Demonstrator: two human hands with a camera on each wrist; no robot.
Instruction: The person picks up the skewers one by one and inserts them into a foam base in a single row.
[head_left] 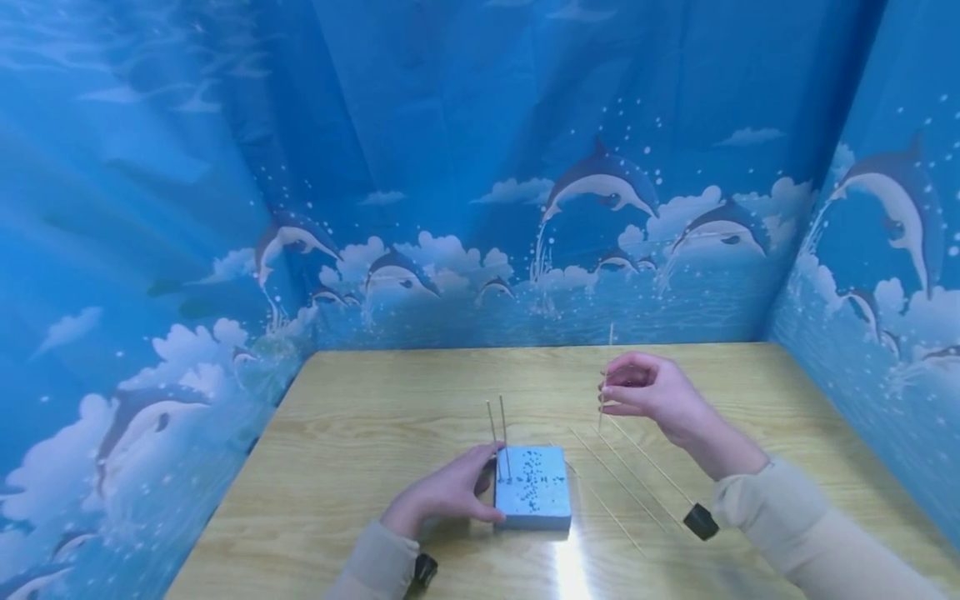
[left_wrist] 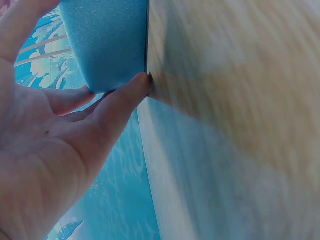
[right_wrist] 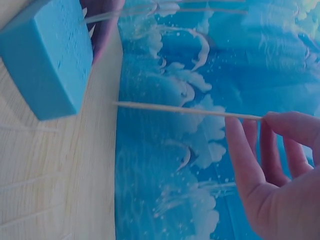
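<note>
A light blue foam block sits on the table, its top dotted with small dark holes. Two thin sticks stand upright in its left part. My left hand grips the block's left side, thumb at the near corner and fingers toward the far one. In the left wrist view, fingertips lie along the side of the block, close to the tabletop. To the right of the block, my right hand pinches a thin wooden stick between thumb and fingers. That stick is held nearly vertical above the table.
Several loose sticks lie slantwise on the wooden table, right of the block. Blue curtains printed with dolphins enclose the back and both sides. A black wrist device sits below the right forearm.
</note>
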